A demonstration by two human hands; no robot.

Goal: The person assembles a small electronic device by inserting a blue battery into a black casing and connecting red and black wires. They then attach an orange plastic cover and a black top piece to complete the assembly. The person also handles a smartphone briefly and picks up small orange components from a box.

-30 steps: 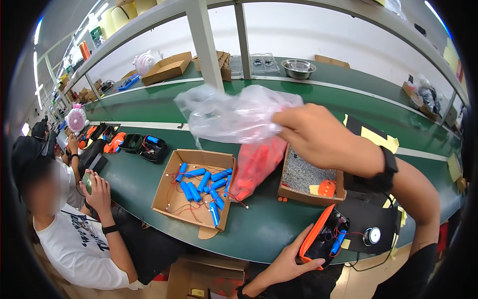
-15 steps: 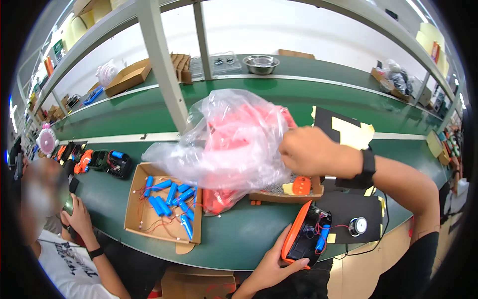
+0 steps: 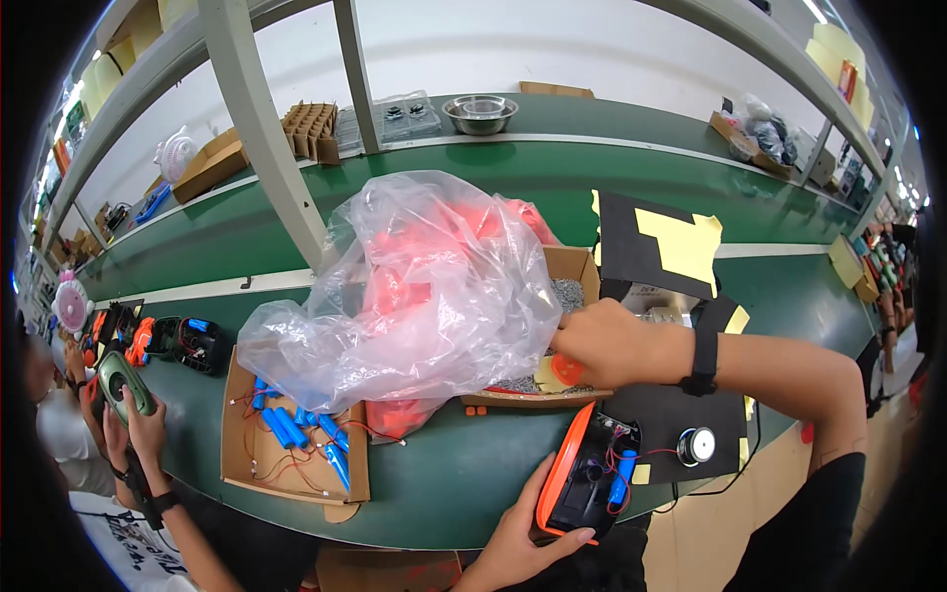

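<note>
My left hand grips an orange-and-black plastic housing, its hollow inside facing up. Inside lies a blue battery cell with thin red wires, and a wire runs to a round speaker on a black pad. My right hand is closed, reaching down into a cardboard box of small grey metal pieces. An orange round part shows beneath that hand. Its fingertips are hidden beside a clear plastic bag of pinkish-red parts, so what they hold cannot be seen.
A cardboard tray of blue wired cells stands at left, partly under the bag. Black sheets with yellow tape are behind my right hand. At far left, another person's hands hold a green device. A metal bowl rests on the back shelf.
My right hand has come down and nearer, from beside the bag into the box. The bag spreads further over the tray. The view has shifted right; my left hand keeps holding the housing.
</note>
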